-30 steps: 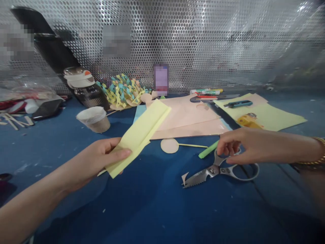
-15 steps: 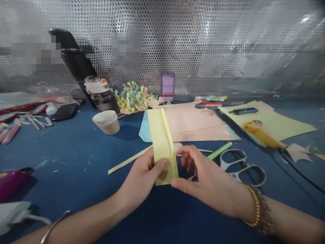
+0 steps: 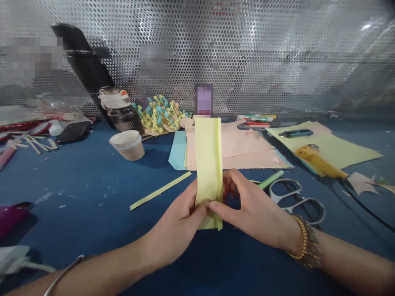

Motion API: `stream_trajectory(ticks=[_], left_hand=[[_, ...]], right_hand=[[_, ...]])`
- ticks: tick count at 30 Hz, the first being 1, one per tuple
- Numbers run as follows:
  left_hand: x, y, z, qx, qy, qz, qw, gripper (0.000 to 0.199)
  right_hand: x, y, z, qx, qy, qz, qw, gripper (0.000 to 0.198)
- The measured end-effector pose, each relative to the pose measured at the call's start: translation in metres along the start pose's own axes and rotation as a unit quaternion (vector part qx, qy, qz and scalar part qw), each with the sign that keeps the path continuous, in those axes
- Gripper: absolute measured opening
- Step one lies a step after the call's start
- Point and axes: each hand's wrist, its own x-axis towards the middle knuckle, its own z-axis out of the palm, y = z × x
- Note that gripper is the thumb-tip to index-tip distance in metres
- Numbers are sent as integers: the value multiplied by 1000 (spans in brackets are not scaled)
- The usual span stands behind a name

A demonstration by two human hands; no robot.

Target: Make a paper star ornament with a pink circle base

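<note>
Upright in front of me is a long strip of yellow paper (image 3: 208, 160), with a narrow fold running along its right edge. My left hand (image 3: 182, 218) is closed on its lower left part, thumb across the front. At the lower right edge, my right hand (image 3: 247, 209) pinches the folded side, its thumb tip close to the left thumb and its other fingers partly hidden behind the paper. A thin yellow paper strip (image 3: 160, 191) lies on the blue table just left of my hands. Grey-handled scissors (image 3: 304, 201) lie beyond my right wrist.
Stacked pink sheets (image 3: 247, 144) lie behind the hands. A yellow glue gun (image 3: 321, 160) and a craft knife (image 3: 296, 133) rest at the right. Left stand a paper cup (image 3: 128, 146), a dark bottle (image 3: 120, 113) and a bunch of paper flowers (image 3: 162, 115). A green pen (image 3: 271, 179) lies near the scissors.
The folded yellow paper has moved right and turned more upright. My right thumb has come onto its front, beside my left thumb.
</note>
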Motion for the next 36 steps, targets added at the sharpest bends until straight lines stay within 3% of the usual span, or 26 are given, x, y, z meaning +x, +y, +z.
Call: stream_trajectory(ticks=[4,6,10,15,21,23,25,28,31,34,36], left_hand=[[-3,0,0,1,-9,-12,1000,39],[-3,-1,-1,0,-6,-23,1000,40],[-4,0,-1,-1,-8,-47,999,41],[-5,4,-1,-24,-42,-84,995,41],[-5,4,2,-7,-52,-116,992,25],[-4,3,3,21,-29,-115,993,20],[-3,1,4,37,13,-113,993,16],[0,2,5,12,62,-111,992,12],[1,4,5,-34,82,-110,990,14],[-1,5,1,-27,127,-114,985,19],[-2,4,-2,-10,159,-103,982,27]], right_hand=[[2,1,-1,11,11,-40,999,8],[3,3,-3,74,-6,-49,996,5],[6,9,-8,240,-48,-1,970,7],[12,17,-9,302,33,4,953,19],[18,21,-19,394,79,33,915,26],[15,19,-20,372,69,18,925,23],[10,15,-17,303,19,-7,953,20],[1,8,-7,151,-52,-20,987,46],[-2,5,-6,79,-71,-20,994,51],[1,11,-31,48,-125,-41,990,44],[2,22,-62,-39,-96,-56,993,26]])
